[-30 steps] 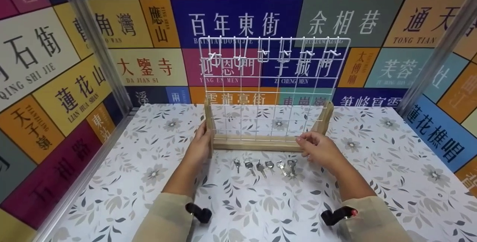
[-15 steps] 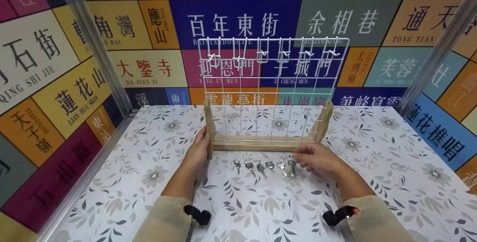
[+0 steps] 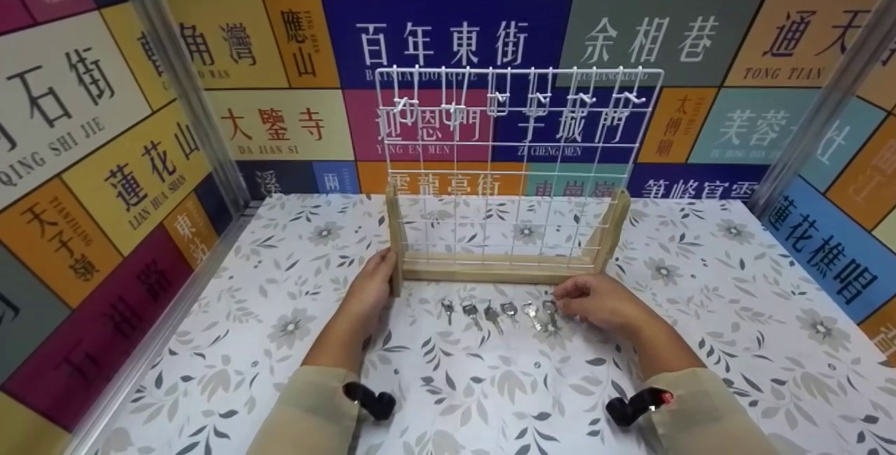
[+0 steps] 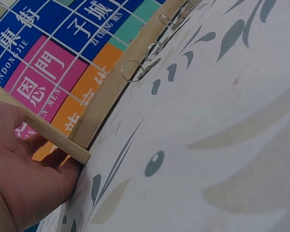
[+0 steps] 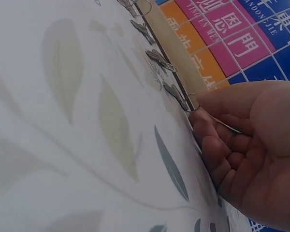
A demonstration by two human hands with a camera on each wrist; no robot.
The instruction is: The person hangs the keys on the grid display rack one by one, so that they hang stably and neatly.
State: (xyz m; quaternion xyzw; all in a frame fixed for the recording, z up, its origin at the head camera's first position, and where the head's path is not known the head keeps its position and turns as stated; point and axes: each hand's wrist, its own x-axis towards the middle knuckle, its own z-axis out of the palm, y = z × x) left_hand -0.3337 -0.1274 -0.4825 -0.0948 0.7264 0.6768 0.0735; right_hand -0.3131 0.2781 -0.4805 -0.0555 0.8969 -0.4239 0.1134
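A white wire grid rack point(image 3: 514, 175) stands upright in a wooden base point(image 3: 490, 273), white hooks point(image 3: 539, 103) along its top. My left hand point(image 3: 372, 281) grips the left wooden post point(image 4: 55, 136), thumb on one side and fingers curled behind it. In front of the base lies a row of several keys point(image 3: 492, 315) on small rings. At the right end of that row, my right hand point(image 3: 598, 304) pinches the ring of the last key point(image 5: 175, 95) between thumb and forefinger; the other fingers are curled in. The key's blade still lies low at the cloth.
A white cloth with a leaf pattern point(image 3: 476, 385) covers the table. Walls with coloured Chinese signs point(image 3: 448, 31) rise behind and at both sides, with clear corner posts point(image 3: 189, 84) at left and right. Each sleeve carries a black wrist device point(image 3: 371, 402).
My right hand has come down from the base's right end to the rightmost key and now pinches its ring. My left hand has slid slightly lower on the post.
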